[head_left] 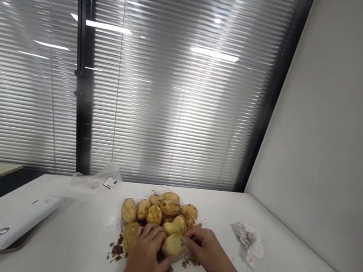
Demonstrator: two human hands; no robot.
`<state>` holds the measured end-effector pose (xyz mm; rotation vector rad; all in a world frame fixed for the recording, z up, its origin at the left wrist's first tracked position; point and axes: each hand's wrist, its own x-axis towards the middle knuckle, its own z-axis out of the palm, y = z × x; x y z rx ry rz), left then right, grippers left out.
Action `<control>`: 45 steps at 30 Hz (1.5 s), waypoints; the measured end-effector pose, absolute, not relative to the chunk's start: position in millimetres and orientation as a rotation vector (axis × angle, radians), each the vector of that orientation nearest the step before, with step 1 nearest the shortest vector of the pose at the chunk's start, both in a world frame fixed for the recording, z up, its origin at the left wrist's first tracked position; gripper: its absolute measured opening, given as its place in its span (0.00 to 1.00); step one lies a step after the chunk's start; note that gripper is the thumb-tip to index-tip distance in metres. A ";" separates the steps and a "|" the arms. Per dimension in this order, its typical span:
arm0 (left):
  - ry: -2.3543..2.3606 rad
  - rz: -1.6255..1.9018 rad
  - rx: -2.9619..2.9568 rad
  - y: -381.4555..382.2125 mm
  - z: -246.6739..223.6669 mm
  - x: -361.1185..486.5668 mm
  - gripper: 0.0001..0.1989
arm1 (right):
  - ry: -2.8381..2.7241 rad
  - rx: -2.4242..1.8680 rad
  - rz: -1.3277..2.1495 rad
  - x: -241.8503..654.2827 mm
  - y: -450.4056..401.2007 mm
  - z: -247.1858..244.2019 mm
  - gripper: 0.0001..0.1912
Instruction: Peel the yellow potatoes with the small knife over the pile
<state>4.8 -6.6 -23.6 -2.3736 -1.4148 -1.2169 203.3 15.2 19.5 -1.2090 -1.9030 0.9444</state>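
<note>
Several potatoes lie heaped on the white table, with brown peel scraps around and under them. My left hand rests over the near side of the heap, its fingers curved against a potato and its thumb at the lower edge of a pale yellow potato. On that potato's right side are the fingertips of my right hand, pinched together; anything between them is too small to make out. Another potato sits just left of my left hand.
A clear plastic bag with a label lies at the back edge of the white table. Crumpled tissue is on the right. At the left are a white device and a dark cable. Blinds and a wall stand behind.
</note>
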 end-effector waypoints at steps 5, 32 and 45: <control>-1.417 -1.215 -2.351 -6.4 -23.1 5.8 0.14 | -1.882 -1.174 0.999 203.3 14.1 18.8 0.12; -1.357 -1.138 -2.323 -5.5 -21.1 2.8 0.13 | -1.869 -1.172 1.034 202.1 11.7 14.9 0.24; -1.341 -1.142 -2.312 -3.4 -25.5 1.8 0.15 | -1.908 -1.235 0.948 202.5 12.8 11.5 0.23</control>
